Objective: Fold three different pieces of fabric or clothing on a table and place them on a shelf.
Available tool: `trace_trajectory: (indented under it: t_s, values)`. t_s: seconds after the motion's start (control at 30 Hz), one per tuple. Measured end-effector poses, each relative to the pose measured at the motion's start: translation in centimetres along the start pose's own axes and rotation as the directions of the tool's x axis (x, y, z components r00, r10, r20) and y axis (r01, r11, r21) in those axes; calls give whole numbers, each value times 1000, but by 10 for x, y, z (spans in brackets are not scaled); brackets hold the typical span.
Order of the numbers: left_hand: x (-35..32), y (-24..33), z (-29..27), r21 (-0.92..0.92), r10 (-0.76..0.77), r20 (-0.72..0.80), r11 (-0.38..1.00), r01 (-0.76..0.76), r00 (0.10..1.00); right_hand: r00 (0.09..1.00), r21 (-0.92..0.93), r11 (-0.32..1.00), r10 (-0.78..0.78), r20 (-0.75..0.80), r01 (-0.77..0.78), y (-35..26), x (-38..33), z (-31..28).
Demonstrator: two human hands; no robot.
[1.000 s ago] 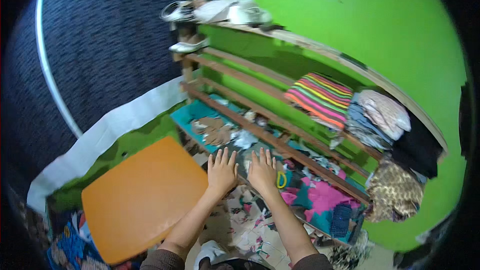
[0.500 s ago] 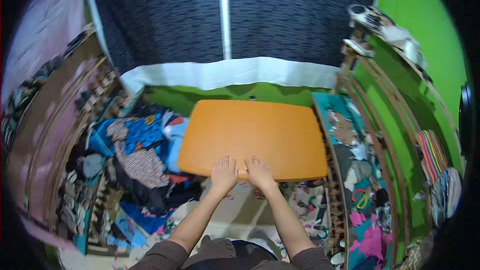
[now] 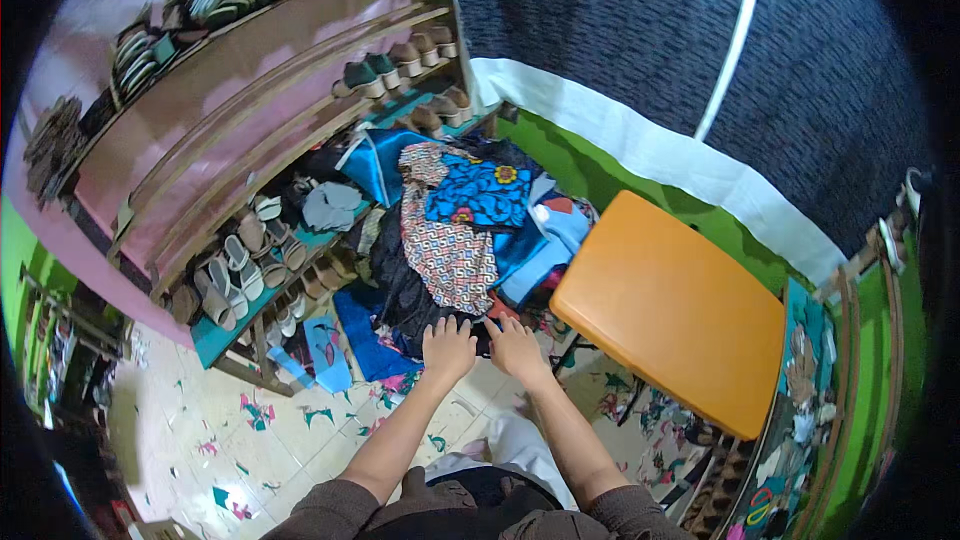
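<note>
Both my hands reach forward, palms down and fingers spread, with nothing in them. My left hand is over the near edge of a heap of cloth; whether it touches the dark fabric below, I cannot tell. Beside it my right hand is nearest to a small red piece of cloth. In the heap lie a patterned cloth in brown and white, a blue flowered cloth and a light blue piece. To the right stands an orange table with a bare top, apart from my hands.
A wooden shoe rack holding several shoes and sandals runs along the left. Another rack stands at the right, with scissors low down. Fabric scraps litter the tiled floor. A dark curtain hangs behind.
My view has turned left, so the orange table now sits at the right. My hands, earlier at the table's near edge, are now in front of the cloth heap.
</note>
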State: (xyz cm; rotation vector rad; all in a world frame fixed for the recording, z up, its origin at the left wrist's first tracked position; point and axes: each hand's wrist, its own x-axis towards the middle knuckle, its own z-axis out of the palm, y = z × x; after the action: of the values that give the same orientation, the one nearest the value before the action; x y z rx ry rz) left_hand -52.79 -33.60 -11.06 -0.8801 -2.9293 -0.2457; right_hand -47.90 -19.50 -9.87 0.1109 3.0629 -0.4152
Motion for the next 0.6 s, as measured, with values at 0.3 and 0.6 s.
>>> trace_trajectory:
  t_s: [0.3,0.6]
  values:
    - [70,-52,11,-39,-142,50,989,144,989,982,-28,986,-168,-86,167,10,119,14]
    - [224,-63,66,-106,-98,93,989,108,991,990,239,970,18,137,-50,91,253,26]
